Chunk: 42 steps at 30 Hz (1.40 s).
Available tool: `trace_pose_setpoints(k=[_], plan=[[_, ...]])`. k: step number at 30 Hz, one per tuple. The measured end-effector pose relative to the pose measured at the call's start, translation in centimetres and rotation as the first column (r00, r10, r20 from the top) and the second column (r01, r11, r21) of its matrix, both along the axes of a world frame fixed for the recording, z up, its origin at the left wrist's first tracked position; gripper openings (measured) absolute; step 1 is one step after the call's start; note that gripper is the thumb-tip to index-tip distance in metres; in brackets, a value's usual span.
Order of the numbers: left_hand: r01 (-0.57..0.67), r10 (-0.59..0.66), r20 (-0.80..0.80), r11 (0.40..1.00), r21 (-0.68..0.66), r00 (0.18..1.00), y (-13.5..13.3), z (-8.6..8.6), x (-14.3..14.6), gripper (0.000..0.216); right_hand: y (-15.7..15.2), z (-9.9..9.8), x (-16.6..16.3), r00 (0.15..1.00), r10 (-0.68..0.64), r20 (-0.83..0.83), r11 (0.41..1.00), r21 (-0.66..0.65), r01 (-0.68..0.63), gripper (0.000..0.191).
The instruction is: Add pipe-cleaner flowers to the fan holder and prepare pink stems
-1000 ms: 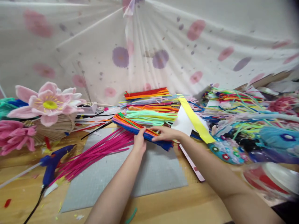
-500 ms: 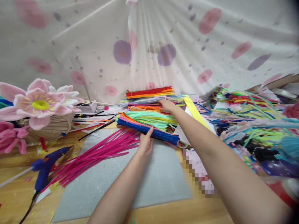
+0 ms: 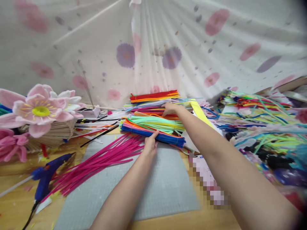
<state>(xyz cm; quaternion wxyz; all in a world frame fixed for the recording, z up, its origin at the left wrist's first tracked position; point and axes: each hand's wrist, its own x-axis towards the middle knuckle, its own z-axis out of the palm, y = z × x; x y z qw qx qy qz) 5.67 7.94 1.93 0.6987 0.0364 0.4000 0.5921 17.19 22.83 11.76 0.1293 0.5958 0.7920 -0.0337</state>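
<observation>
My left hand (image 3: 151, 143) is closed around the near side of a bundle of blue pipe cleaners (image 3: 139, 130), its thumb lying on top. Behind that bundle lies a pile of mint-green pipe cleaners (image 3: 155, 123), with orange and pink ones around it. My right hand (image 3: 169, 109) reaches over to the back of the pile, fingers bent down among orange and pink stems; its fingertips are partly hidden, so I cannot tell whether it grips any. Red and orange pipe cleaners (image 3: 154, 95) top the stack behind. Loose magenta pipe cleaners (image 3: 103, 159) spread at the left on a grey mat (image 3: 168, 185).
A blue glue gun (image 3: 49, 175) lies at the left, beneath a pink fabric flower (image 3: 39, 110). To the right are a partly pixelated phone (image 3: 207, 179), a yellow strip (image 3: 200, 111) and heaps of mixed pipe cleaners (image 3: 266, 111). A flowered curtain (image 3: 148, 25) hangs behind.
My right hand has dipped slightly, its fingers pointing further down into the pile. My left hand stays on the blue bundle. The view has shifted a little.
</observation>
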Motion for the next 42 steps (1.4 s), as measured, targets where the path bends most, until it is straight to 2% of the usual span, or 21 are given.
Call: trace_pose_setpoints(k=[4,9,14,18,21,24,28,30,33,35,39,42], plan=[[-0.007,0.006,0.024,1.0,0.015,1.0,-0.1,0.0,-0.1,0.025,0.2,2.4,2.3,0.975,0.004,-0.22,1.0,-0.019,-0.009,0.06],[0.013,-0.013,-0.01,1.0,0.018,1.0,-0.3,-0.2,-0.2,0.021,-1.3,5.3,5.1,0.925,0.047,-0.377,0.989,0.148,0.01,0.055],[0.003,-0.003,0.024,1.0,0.013,1.0,0.2,-0.2,-0.1,0.022,-2.7,5.4,7.0,0.904,0.049,-0.425,0.981,0.192,0.037,0.053],[0.008,-0.004,0.128,1.0,-0.027,0.992,1.4,0.6,0.2,0.013,-3.4,4.9,7.4,0.855,0.048,-0.517,0.97,0.229,0.084,0.048],[0.053,-0.052,0.183,0.999,-0.002,0.982,2.8,2.2,0.9,0.008,-3.8,5.3,7.8,0.826,-0.021,-0.563,0.947,0.255,0.197,0.05],[0.089,-0.092,0.202,0.996,0.025,0.975,5.1,4.9,2.4,0.009,-3.8,6.0,8.8,0.819,-0.054,-0.571,0.901,0.325,0.286,0.055],[0.121,-0.133,0.23,0.991,0.064,0.964,9.8,9.3,5.5,0.016,-3.8,7.1,10.2,0.871,-0.022,-0.491,0.832,0.473,0.288,0.061],[0.216,-0.226,0.208,0.974,0.071,0.952,12.2,11.1,7.3,0.021,-3.9,7.4,10.3,0.905,-0.044,-0.424,0.806,0.521,0.283,0.06],[0.317,-0.331,0.139,0.941,0.115,0.933,14.8,12.3,9.9,0.021,-3.8,6.6,9.6,0.93,-0.091,-0.355,0.802,0.528,0.28,0.058],[0.379,-0.392,0.077,0.915,0.141,0.917,15.5,11.7,11.4,0.018,-3.4,5.0,9.0,0.933,-0.107,-0.345,0.803,0.523,0.285,0.059],[0.446,-0.442,-0.085,0.895,0.033,0.893,14.9,7.8,13.3,0.013,-2.3,0.0,8.5,0.927,-0.167,-0.336,0.86,0.41,0.303,0.056],[0.44,-0.436,-0.181,0.898,-0.021,0.881,13.0,5.1,13.4,0.013,-1.9,-3.3,8.9,0.925,-0.195,-0.326,0.881,0.356,0.311,0.052]])
